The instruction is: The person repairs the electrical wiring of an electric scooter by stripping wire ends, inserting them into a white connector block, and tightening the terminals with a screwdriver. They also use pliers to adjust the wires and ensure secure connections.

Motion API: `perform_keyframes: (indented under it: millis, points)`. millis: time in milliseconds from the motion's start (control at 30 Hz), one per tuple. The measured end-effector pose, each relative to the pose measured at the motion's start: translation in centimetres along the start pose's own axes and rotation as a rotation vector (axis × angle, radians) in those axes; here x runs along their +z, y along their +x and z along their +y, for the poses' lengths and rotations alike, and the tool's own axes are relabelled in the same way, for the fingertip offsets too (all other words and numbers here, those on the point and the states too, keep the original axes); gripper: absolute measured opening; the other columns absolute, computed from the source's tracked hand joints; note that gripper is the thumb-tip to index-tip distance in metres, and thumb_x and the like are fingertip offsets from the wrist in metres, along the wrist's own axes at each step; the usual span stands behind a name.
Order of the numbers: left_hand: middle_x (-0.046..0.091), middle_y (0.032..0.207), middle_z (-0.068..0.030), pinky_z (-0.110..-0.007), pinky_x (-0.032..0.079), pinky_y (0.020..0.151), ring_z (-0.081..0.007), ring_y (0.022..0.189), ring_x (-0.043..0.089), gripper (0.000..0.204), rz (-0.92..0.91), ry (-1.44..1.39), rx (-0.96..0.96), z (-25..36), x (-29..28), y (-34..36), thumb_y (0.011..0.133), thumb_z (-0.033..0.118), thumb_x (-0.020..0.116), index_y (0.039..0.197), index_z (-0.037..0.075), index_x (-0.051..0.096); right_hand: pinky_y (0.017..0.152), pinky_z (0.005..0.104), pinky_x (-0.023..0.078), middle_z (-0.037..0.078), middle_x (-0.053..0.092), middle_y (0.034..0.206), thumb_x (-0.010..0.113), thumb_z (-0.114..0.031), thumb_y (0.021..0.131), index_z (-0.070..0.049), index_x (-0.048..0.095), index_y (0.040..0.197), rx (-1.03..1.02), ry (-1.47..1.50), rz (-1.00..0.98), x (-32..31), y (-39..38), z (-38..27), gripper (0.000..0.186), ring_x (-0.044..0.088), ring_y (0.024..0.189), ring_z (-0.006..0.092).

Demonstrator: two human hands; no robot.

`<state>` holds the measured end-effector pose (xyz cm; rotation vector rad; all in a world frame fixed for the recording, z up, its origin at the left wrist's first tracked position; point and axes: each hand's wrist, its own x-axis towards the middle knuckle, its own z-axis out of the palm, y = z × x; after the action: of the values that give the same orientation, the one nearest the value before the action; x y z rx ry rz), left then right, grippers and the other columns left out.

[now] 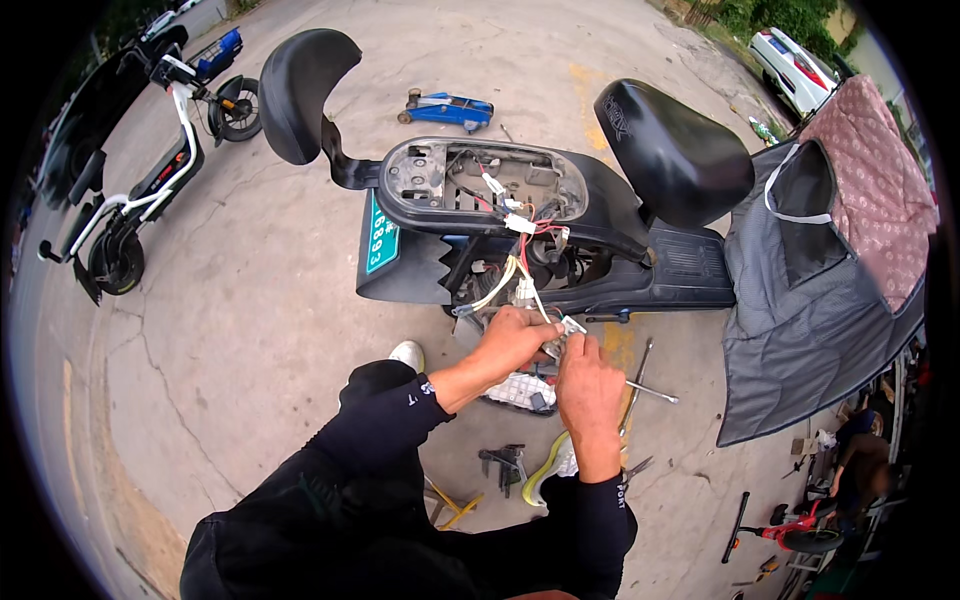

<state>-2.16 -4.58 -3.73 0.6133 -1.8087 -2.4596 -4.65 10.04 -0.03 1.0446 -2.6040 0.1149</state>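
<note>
Connector [573, 325], white, pinched in my left hand [510, 342] and right hand [590, 385], pale wires [498, 288] just beyond, cross wrench [637, 385] to their right

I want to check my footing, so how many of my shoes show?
2: a white shoe left of your left hand, and a white-and-yellow shoe below your right hand. Both are partly hidden.

Diffuse daylight casts faint shadows, with fisheye bending toward 4 black corners.
</note>
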Motion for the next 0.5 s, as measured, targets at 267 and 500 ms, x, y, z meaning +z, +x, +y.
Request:
perform_keyframes:
  millis: [267,500]
  points:
    - [0.065,0.074,-0.0084,-0.026,0.044,0.048,-0.013,0.057,0.059,0.026,-0.062,0.041,-0.047,0.0,0.0,0.0,0.09,0.017,0.068,0.093,-0.009,0.071,0.057,0.0469,0.05,0.016,0.064,0.077,0.056,-0.025,0.098,-0.004,0.056,0.088,0.21,0.116,-0.061,0.2,-0.2,-0.1,0.024,0.066,0.066,0.0364]
    - [0.058,0.069,-0.002,-0.027,0.054,0.061,-0.011,0.061,0.057,0.023,0.013,0.001,-0.044,0.4,-0.5,-0.4,0.092,0.017,0.066,0.078,-0.001,0.065,0.05,0.0309,0.053,0.005,0.057,0.078,0.06,-0.01,0.081,-0.008,0.053,0.088,-0.044,-0.08,0.029,1.4,-0.4,-0.6,0.01,0.065,0.069,0.0195]
